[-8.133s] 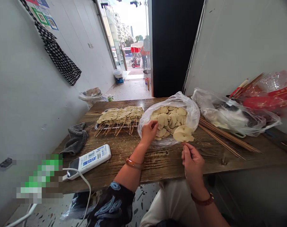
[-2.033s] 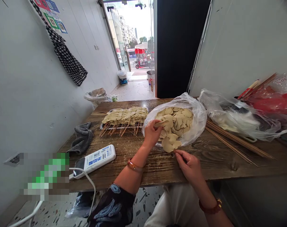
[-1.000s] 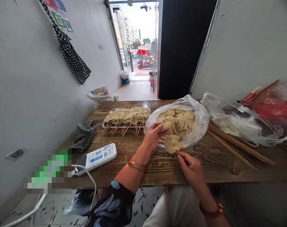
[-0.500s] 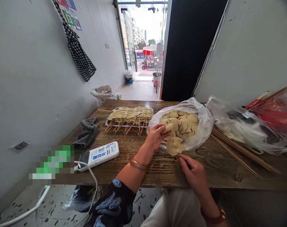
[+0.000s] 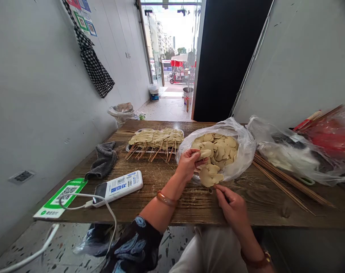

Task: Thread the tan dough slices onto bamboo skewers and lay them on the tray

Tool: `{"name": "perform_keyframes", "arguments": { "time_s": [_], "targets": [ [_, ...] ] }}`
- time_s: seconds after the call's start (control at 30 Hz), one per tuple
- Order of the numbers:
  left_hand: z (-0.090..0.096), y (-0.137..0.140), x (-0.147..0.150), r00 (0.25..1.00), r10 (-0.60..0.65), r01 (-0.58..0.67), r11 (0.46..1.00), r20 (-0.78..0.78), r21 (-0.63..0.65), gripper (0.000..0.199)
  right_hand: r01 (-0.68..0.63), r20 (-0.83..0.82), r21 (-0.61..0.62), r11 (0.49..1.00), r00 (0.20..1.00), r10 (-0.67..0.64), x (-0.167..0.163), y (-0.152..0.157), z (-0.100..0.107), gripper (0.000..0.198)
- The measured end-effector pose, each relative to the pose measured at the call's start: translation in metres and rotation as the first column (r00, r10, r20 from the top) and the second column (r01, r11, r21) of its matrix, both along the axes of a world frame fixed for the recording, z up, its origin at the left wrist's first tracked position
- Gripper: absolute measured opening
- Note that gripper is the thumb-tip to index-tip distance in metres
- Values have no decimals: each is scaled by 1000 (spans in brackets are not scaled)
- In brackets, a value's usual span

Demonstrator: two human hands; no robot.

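My left hand (image 5: 186, 165) pinches a thin, pale yellow slice (image 5: 205, 153) that looks like potato, just above the near side of an open plastic bag (image 5: 248, 146). Similar slices (image 5: 226, 146) fill the bag. Closed around the lower end of a thin wooden skewer (image 5: 215, 186), my right hand (image 5: 233, 204) is in front of the bag. Several threaded slices (image 5: 210, 176) bunch near the skewer's upper part; its tip is hidden. Left of the bag, a metal tray (image 5: 128, 148) carries rows of skewered slices (image 5: 158, 137), their sticks pointing toward me.
Loose skewers (image 5: 292, 182) lie on the wooden table (image 5: 269, 204) at right, beside another plastic bag (image 5: 300, 155). At left are a grey cloth (image 5: 101, 161), a white power bank (image 5: 126, 185) with a cable (image 5: 111, 210), and a green QR-code card (image 5: 61, 199).
The slice in my left hand has shifted slightly right and lies more level above the threaded ones. My right hand keeps the skewer in nearly the same place.
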State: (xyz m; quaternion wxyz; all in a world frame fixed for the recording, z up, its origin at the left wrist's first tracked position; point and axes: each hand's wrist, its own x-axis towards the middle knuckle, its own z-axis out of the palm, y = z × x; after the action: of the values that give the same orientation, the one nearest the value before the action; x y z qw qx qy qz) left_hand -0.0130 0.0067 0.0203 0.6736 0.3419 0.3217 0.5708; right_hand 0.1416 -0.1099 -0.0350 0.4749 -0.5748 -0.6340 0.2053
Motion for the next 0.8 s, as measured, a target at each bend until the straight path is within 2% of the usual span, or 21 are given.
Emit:
{"name": "perform_keyframes", "arguments": {
  "time_s": [0.5,0.8],
  "targets": [
    [-2,1,2,999,37,-36,999,-39,28,36,42,31,-52,998,999,-41,-1,1,3,38],
    [2,-1,3,990,43,-36,998,-132,58,36,4,-35,-88,996,999,-7,-2,0,7,36]
  ]
}}
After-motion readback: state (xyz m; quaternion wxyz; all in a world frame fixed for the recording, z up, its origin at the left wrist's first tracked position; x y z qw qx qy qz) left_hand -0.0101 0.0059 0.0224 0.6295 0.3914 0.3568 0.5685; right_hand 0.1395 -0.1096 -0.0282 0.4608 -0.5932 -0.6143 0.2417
